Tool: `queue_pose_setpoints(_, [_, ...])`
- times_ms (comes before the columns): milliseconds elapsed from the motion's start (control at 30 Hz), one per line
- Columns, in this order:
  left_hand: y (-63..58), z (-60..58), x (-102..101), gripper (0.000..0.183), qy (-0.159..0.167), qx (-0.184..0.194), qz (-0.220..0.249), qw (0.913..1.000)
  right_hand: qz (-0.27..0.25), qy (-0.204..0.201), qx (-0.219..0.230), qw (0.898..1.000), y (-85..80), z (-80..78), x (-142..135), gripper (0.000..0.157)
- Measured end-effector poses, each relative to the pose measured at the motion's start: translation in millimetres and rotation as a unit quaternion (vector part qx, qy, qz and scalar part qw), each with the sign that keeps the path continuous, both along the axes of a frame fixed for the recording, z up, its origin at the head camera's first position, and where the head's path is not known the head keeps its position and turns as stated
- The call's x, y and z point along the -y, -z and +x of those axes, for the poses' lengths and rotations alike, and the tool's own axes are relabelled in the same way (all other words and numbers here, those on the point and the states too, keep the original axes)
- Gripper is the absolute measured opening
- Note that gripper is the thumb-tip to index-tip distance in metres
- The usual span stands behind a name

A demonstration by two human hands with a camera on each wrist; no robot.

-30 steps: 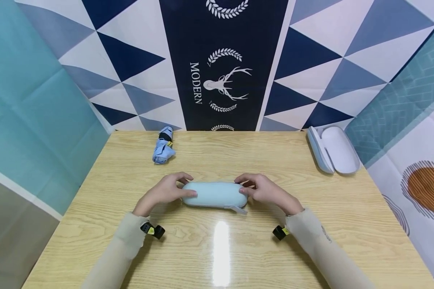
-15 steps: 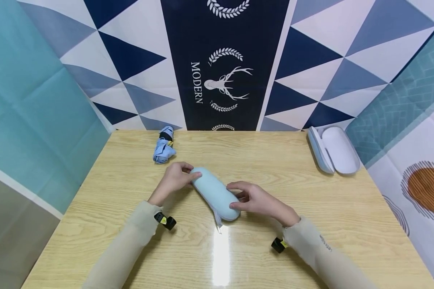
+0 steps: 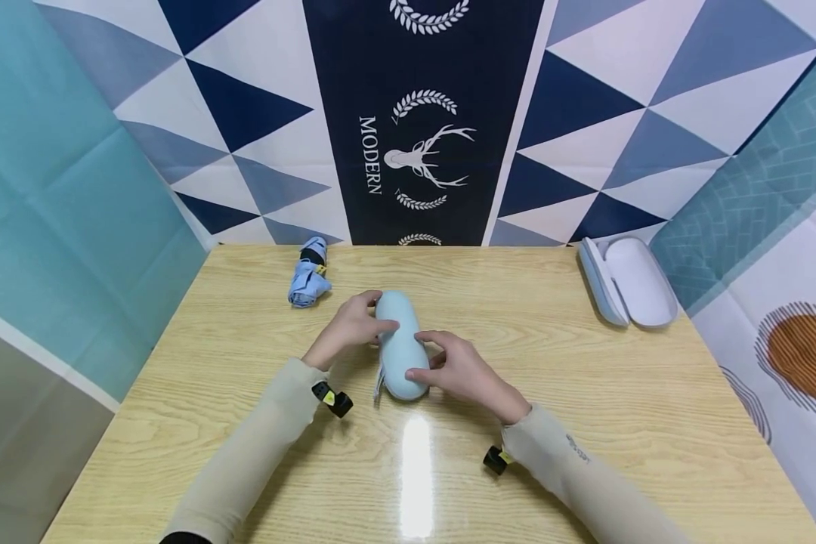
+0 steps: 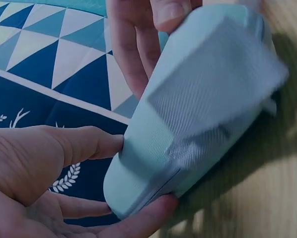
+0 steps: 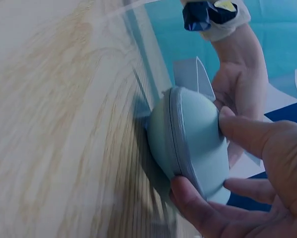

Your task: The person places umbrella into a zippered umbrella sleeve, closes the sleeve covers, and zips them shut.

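Rotated from a crosswise position one second ago, through a diagonal, the light blue case (image 3: 403,346) now lies nearly lengthwise, its long axis running from the near edge toward the patterned wall cloth (image 3: 421,91). Both hands have moved with it.

Left hand (image 3: 355,323): fingers clamped on the far portion of the case, thumb on the upper face. Right hand (image 3: 468,372): fingers clamped on the near portion, from the right side, thumb on the upper face.

Case location: central area of the tabletop (image 3: 517,302), between the hands. Whether its underside touches the tabletop cannot be determined. A grey strap (image 4: 213,94) projects from the near end, on the left side in the head view. A zipper (image 5: 176,134) runs along the rim.

Other items: a folded blue umbrella (image 3: 307,285) with a black band lies at the far left, near the left hand. An opened case (image 3: 642,279) with a white interior stands at the far right corner, well apart from both hands.
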State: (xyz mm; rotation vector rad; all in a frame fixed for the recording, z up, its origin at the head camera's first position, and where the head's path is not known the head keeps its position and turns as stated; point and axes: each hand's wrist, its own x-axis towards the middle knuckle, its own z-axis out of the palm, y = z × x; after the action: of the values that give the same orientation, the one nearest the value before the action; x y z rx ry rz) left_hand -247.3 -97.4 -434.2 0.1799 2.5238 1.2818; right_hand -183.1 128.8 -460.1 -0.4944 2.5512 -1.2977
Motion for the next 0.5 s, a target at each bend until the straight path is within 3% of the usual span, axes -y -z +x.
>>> queue_pose_setpoints(333, [1.6, -27.1, -0.5, 0.076, -0.037, 0.079, 0.083, 0.9927, 0.003, 0.041, -0.010, 0.999, -1.9, -20.3, 14.3, 0.070])
queue_pose_setpoints(500, [2.4, -38.0, 1.9, 0.076, -0.052, 0.088, 0.096, 0.9902, 0.003, 0.041, -0.015, 0.999, -1.3, -34.1, 19.1, 0.069])
